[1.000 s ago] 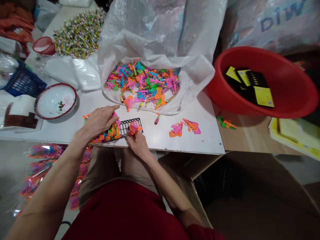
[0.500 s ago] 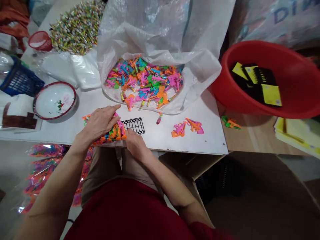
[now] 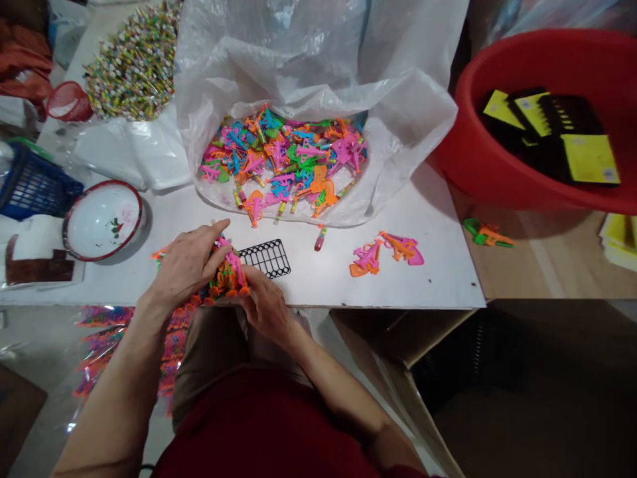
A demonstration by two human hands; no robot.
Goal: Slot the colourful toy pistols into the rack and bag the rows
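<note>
My left hand (image 3: 186, 265) lies over a row of small bright plastic toys (image 3: 226, 279), its fingers curved around them at the table's front edge. The toys are pink, orange, green and blue, with round orange ends facing me. At the row's right end my right hand (image 3: 269, 309) is closed, its fingertips partly hidden against the toys. Behind that hand a black plastic grid rack (image 3: 266, 259) with round holes shows on the white table; its left part is covered by the toys and hands.
A white sack (image 3: 398, 146) holds many loose toys. One candy-filled tube (image 3: 319, 238) and two toy pairs (image 3: 367, 257) lie to the right. A red tub (image 3: 462, 153), an enamel bowl (image 3: 102, 219) and a blue basket (image 3: 37, 179) stand around. Filled bags (image 3: 102, 345) lie below.
The view has shifted, so the table things appear moved. My right hand has drawn slightly toward me at the row's end. The left hand stays over the toys.
</note>
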